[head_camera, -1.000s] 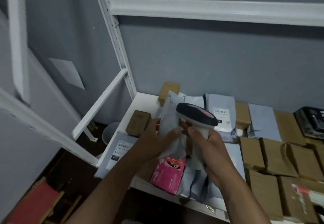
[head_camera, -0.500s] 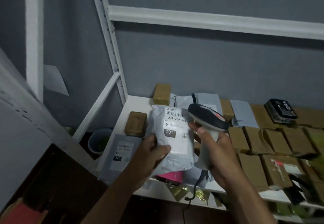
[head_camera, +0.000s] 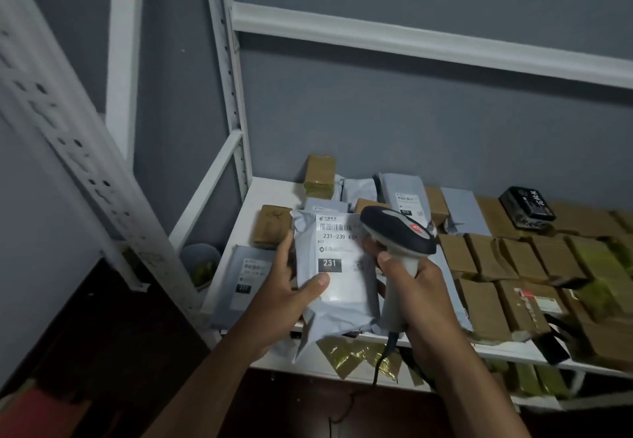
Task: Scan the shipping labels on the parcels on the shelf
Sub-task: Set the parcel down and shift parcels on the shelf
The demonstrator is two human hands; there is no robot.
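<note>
The left hand (head_camera: 287, 297) held the grey parcel (head_camera: 334, 280) over the shelf's (head_camera: 270, 194) front edge, the right hand (head_camera: 421, 287) gripped the scanner (head_camera: 399, 235) beside its label (head_camera: 337, 256), so glare or tilt could possibly spoil reading.

A grey poly-bag parcel (head_camera: 334, 276) is held upright above the shelf's (head_camera: 274, 194) front edge, its white shipping label (head_camera: 337, 252), marked 231, facing up. Brown cartons (head_camera: 479, 304) are packed along the shelf.

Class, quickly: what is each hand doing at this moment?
Left hand: holds the grey parcel, thumb on its label.
Right hand: fingers grip the scanner handle.
</note>
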